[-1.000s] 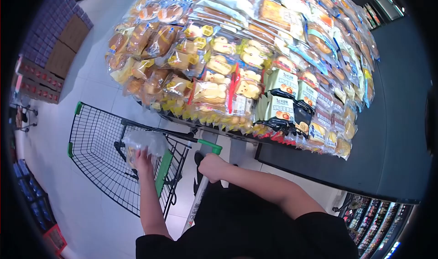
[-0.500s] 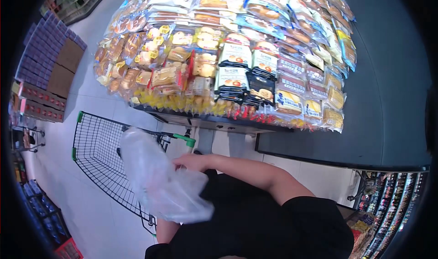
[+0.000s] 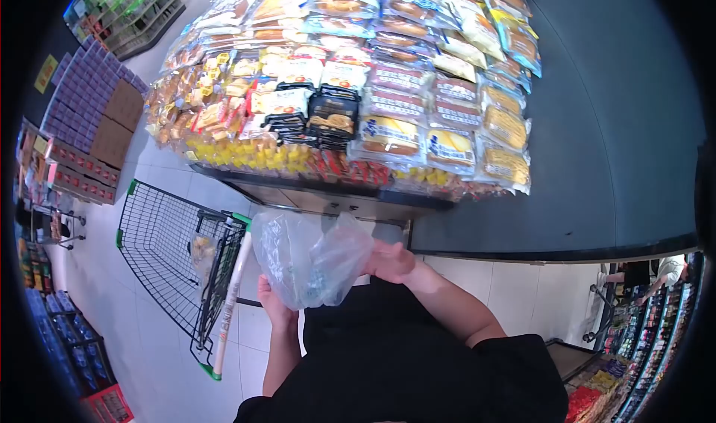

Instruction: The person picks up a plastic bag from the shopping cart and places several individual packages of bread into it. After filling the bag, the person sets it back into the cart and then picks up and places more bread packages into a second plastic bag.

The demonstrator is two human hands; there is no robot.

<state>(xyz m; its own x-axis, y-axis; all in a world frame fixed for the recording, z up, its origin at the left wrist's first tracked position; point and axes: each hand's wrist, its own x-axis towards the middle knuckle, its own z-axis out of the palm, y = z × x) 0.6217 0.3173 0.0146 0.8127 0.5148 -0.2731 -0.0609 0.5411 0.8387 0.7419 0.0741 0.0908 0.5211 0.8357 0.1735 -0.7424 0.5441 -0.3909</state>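
A clear plastic bag [image 3: 309, 263], puffed out and crumpled, is between my two hands in front of my body. My left hand [image 3: 277, 305] grips its lower left side, the fingers partly hidden by the plastic. At the right edge of the bag is my right hand [image 3: 391, 261], slightly blurred, its fingers against the film. I cannot make out any contents in the bag. Just left of my hands stands a shopping cart [image 3: 160, 225] with green corners and a pale handle. A small clear bag of something yellowish [image 3: 201, 251] is at the cart's handle end.
Ahead is a display stand heaped with packaged breads [image 3: 395, 136], its dark edge [image 3: 313, 187] close to my hands. A dark grey counter top [image 3: 582, 177] extends right. Stacked purple boxes [image 3: 82, 99] stand left. At lower right are shelves [image 3: 656, 348] and part of another person [image 3: 667, 269].
The plastic bag has swung up and right and is now spread between both hands. My left hand has come into view and my right hand has moved right. The view has shifted along the stand.
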